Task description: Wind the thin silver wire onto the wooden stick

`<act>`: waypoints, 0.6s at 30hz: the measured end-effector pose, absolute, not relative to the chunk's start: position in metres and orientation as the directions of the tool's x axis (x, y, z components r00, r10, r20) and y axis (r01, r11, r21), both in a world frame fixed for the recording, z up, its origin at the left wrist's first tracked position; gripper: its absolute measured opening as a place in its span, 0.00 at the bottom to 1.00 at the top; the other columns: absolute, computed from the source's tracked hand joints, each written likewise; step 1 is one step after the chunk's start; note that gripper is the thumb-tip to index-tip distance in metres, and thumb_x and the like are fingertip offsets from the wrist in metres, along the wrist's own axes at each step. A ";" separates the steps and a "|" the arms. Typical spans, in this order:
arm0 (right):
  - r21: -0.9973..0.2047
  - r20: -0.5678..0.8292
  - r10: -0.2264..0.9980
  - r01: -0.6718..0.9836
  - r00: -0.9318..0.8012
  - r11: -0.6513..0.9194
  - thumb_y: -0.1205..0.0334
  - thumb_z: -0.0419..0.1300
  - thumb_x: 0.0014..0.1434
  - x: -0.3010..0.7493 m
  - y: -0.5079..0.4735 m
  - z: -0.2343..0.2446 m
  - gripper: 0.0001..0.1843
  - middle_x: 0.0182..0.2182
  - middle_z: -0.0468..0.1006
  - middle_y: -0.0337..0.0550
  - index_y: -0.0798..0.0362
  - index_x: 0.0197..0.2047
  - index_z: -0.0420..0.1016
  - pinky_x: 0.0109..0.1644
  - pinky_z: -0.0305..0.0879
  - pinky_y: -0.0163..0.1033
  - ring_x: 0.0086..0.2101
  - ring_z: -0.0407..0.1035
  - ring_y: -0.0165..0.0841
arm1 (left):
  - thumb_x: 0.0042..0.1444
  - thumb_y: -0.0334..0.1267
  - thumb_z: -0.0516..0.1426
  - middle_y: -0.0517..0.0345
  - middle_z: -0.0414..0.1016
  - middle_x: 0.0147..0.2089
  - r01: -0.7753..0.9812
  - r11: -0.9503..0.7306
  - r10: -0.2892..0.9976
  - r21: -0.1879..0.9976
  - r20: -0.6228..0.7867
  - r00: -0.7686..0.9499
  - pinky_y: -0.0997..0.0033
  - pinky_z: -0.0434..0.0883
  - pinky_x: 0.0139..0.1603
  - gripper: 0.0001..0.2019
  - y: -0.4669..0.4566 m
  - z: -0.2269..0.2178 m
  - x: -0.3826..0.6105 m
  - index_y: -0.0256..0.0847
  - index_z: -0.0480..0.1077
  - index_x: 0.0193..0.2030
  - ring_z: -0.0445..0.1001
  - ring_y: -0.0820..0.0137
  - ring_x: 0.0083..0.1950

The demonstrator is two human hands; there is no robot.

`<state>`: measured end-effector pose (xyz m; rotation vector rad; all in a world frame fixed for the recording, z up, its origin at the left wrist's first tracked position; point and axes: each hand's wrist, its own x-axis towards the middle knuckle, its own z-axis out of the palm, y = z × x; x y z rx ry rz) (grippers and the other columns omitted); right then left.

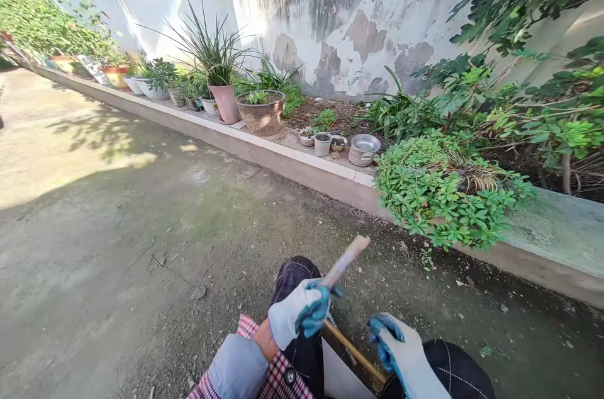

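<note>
My left hand (309, 308), in a white glove with blue-green palm and fingers, is closed round a pale wooden stick (346, 260). The stick tilts up to the right, with a ridged, greyish band near its far end. My right hand (394, 339), gloved alike, hovers beside the right knee with fingers curled in; whatever they may hold is hidden. Between my knees sits a white-sided box or bin (342, 377). A yellowish wooden rod (356, 352) slants across it, and its other contents are mostly hidden.
Ahead runs a low ledge (325, 179) with potted plants, a large brown pot (262, 112), small pots (323, 145) and a metal basin (363, 149). A leafy bush (425, 191) overhangs it at right. Twigs (165, 267) litter the concrete ground.
</note>
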<state>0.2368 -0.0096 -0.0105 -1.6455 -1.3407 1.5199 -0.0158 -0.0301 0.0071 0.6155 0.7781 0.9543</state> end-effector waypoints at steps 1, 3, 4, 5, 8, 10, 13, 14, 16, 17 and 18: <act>-0.873 -0.438 0.886 0.306 -0.151 -0.380 0.41 0.64 0.43 0.231 -0.015 -0.011 0.22 0.20 0.77 0.42 0.52 0.31 0.82 0.17 0.59 0.37 0.16 0.63 0.32 | 0.49 0.59 0.64 0.71 0.52 0.16 -0.610 0.374 0.928 0.699 -0.273 0.255 0.77 0.50 0.10 0.22 -0.025 0.003 -0.021 0.43 0.73 0.40 0.43 0.79 0.12; -0.886 -0.402 0.884 0.344 -0.239 -0.310 0.44 0.64 0.45 0.226 -0.025 -0.009 0.19 0.23 0.80 0.43 0.51 0.31 0.83 0.23 0.67 0.38 0.20 0.70 0.36 | 0.50 0.60 0.65 0.74 0.48 0.16 -0.716 0.309 0.943 0.626 -0.302 0.143 0.79 0.45 0.10 0.23 -0.017 -0.005 -0.030 0.43 0.70 0.40 0.38 0.80 0.14; -0.899 -0.358 0.887 0.365 -0.293 -0.242 0.47 0.64 0.47 0.228 -0.029 -0.007 0.17 0.26 0.83 0.45 0.50 0.31 0.85 0.30 0.73 0.40 0.25 0.75 0.39 | 0.50 0.60 0.64 0.75 0.47 0.16 -0.703 0.315 0.932 0.638 -0.346 0.105 0.79 0.44 0.11 0.23 -0.014 -0.009 -0.033 0.43 0.69 0.39 0.38 0.80 0.14; -0.909 -0.301 0.895 0.382 -0.330 -0.166 0.49 0.64 0.47 0.233 -0.031 -0.003 0.15 0.30 0.85 0.47 0.48 0.31 0.86 0.37 0.76 0.41 0.31 0.78 0.43 | 0.50 0.60 0.64 0.75 0.48 0.16 -0.649 0.351 0.912 0.675 -0.402 0.074 0.78 0.44 0.12 0.23 -0.012 -0.012 -0.034 0.43 0.68 0.38 0.40 0.80 0.14; -0.916 -0.186 0.941 0.397 -0.282 -0.062 0.51 0.67 0.42 0.262 -0.027 0.009 0.14 0.39 0.87 0.50 0.44 0.32 0.88 0.49 0.77 0.47 0.41 0.80 0.52 | 0.50 0.56 0.64 0.72 0.54 0.17 -0.294 0.512 0.831 0.807 -0.552 -0.069 0.76 0.48 0.15 0.20 -0.011 -0.019 -0.023 0.42 0.67 0.34 0.49 0.78 0.14; -0.919 -0.161 0.972 0.384 -0.171 -0.085 0.48 0.67 0.43 0.287 -0.016 0.018 0.16 0.40 0.86 0.52 0.43 0.34 0.89 0.52 0.77 0.50 0.41 0.80 0.54 | 0.47 0.51 0.66 0.69 0.58 0.19 0.010 0.525 0.845 0.851 -0.519 -0.125 0.74 0.51 0.19 0.17 -0.014 -0.022 -0.008 0.41 0.67 0.30 0.54 0.78 0.17; -0.901 -0.135 0.988 0.424 -0.078 -0.090 0.46 0.67 0.46 0.308 0.002 0.028 0.17 0.44 0.86 0.51 0.42 0.37 0.88 0.55 0.75 0.51 0.45 0.79 0.54 | 0.41 0.47 0.68 0.66 0.60 0.18 0.299 0.448 0.879 0.843 -0.476 0.025 0.71 0.56 0.25 0.13 -0.032 -0.026 0.012 0.41 0.72 0.25 0.59 0.74 0.23; -0.891 -0.131 0.988 0.447 -0.084 -0.080 0.47 0.67 0.47 0.309 0.008 0.029 0.16 0.45 0.85 0.50 0.42 0.38 0.88 0.55 0.75 0.50 0.46 0.79 0.54 | 0.41 0.47 0.67 0.65 0.59 0.16 0.306 0.464 0.853 0.831 -0.512 0.096 0.70 0.57 0.25 0.12 -0.041 -0.026 0.016 0.43 0.74 0.25 0.61 0.71 0.23; -0.871 -0.128 0.985 0.489 -0.117 -0.055 0.48 0.66 0.49 0.305 0.019 0.024 0.15 0.46 0.85 0.49 0.43 0.38 0.88 0.56 0.73 0.49 0.47 0.79 0.52 | 0.44 0.50 0.66 0.62 0.64 0.19 0.253 0.472 0.838 0.845 -0.519 0.169 0.68 0.63 0.27 0.10 -0.061 -0.024 0.020 0.48 0.79 0.31 0.68 0.67 0.26; -0.866 -0.125 0.983 0.499 -0.137 -0.041 0.49 0.66 0.49 0.301 0.024 0.017 0.15 0.45 0.86 0.49 0.44 0.38 0.88 0.56 0.73 0.49 0.46 0.79 0.51 | 0.45 0.51 0.65 0.61 0.66 0.20 0.232 0.471 0.834 0.851 -0.515 0.197 0.67 0.65 0.29 0.12 -0.070 -0.023 0.019 0.49 0.80 0.33 0.70 0.65 0.27; -0.866 -0.126 0.979 0.499 -0.161 -0.029 0.49 0.65 0.49 0.297 0.029 0.008 0.15 0.43 0.86 0.49 0.45 0.37 0.87 0.54 0.74 0.48 0.45 0.79 0.50 | 0.45 0.53 0.65 0.60 0.67 0.19 0.203 0.470 0.828 0.859 -0.509 0.235 0.66 0.66 0.28 0.13 -0.078 -0.021 0.018 0.49 0.80 0.33 0.70 0.64 0.27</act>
